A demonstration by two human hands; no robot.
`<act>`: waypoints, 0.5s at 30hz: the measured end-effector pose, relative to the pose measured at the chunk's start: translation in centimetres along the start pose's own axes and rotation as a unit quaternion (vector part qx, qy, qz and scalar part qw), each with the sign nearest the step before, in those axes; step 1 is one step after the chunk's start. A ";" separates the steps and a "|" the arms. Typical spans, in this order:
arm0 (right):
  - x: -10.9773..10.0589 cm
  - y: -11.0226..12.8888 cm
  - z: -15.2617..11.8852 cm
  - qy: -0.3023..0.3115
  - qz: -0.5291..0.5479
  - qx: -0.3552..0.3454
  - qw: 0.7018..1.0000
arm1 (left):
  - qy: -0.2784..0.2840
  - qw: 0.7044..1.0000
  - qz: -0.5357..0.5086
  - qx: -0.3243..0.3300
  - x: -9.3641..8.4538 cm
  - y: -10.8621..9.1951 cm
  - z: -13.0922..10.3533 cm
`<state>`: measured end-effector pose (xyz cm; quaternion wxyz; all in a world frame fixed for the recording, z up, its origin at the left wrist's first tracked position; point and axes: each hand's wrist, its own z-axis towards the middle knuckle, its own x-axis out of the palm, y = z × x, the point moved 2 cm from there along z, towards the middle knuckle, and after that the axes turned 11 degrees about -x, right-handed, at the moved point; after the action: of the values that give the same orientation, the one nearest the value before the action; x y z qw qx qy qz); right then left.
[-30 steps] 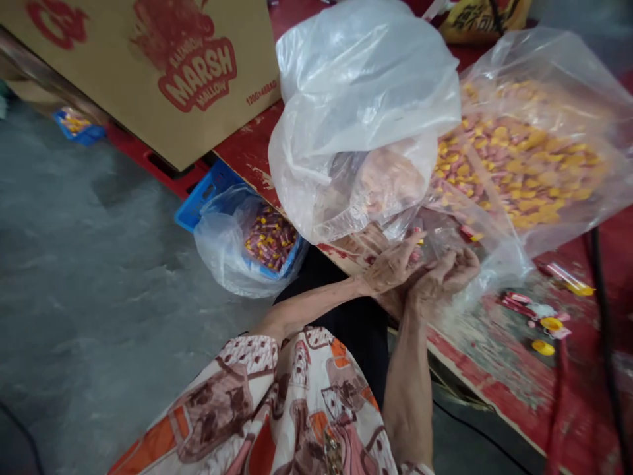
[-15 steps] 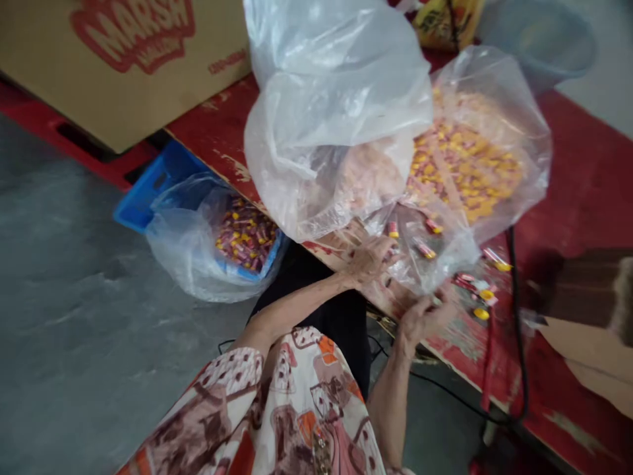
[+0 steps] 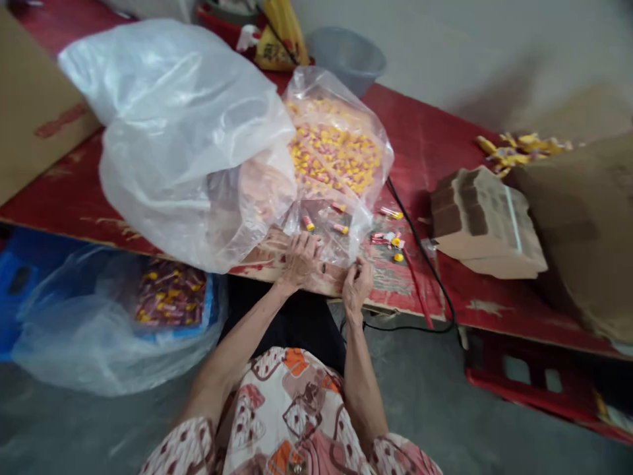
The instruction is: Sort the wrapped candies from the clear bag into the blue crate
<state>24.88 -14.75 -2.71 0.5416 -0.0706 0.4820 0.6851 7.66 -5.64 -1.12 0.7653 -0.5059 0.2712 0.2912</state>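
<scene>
My left hand point(image 3: 300, 258) lies at the table's front edge, fingers stretched forward, by the mouth of a clear plastic bag point(image 3: 310, 80). My right hand point(image 3: 357, 284) is curled beside that bag's lower right corner; its fingers are closed, and whatever is in them is too small to name. Inside the bag are many small pink tubes with yellow caps point(image 3: 336, 155). A few single tubes point(image 3: 340, 228) lie near its mouth. Right of it rest another tube point(image 3: 392, 213), some pink and yellow pieces point(image 3: 388, 239) and a yellow cap point(image 3: 398, 257).
A large whitish plastic bag point(image 3: 192, 125) with pale pink pieces stands left. Below it, a blue crate point(image 3: 20, 264) holds a plastic-lined heap of tubes point(image 3: 171, 293). A black cable point(image 3: 420, 244), stacked cardboard point(image 3: 487, 221) and a carton point(image 3: 578, 224) are right. A grey bucket point(image 3: 346, 56) stands behind.
The view has turned to the right, bringing the stacked cardboard and carton fully in. My left hand stays by the bag's mouth, its fingers now lying flatter; my right hand remains curled at its corner.
</scene>
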 end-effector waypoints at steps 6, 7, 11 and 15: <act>0.7 0.1 0.2 0.001 0.042 -0.010 0.999 | -0.016 0.999 -0.024 0.019 0.0 0.4 0.4; 0.8 0.1 0.3 0.002 0.050 -0.010 0.999 | -0.014 0.999 -0.032 0.017 0.0 0.4 0.4; 1.3 0.2 0.5 0.003 0.067 -0.013 0.998 | -0.008 0.997 -0.069 0.014 -0.4 0.4 0.8; 1.7 0.6 1.0 -0.004 0.069 -0.021 0.997 | -0.030 0.995 -0.085 0.035 -1.0 0.4 1.4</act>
<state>24.14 -12.88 -2.89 0.4936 -0.0454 0.4688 0.7311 6.88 -4.34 -0.21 0.8123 -0.4909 0.2140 0.2310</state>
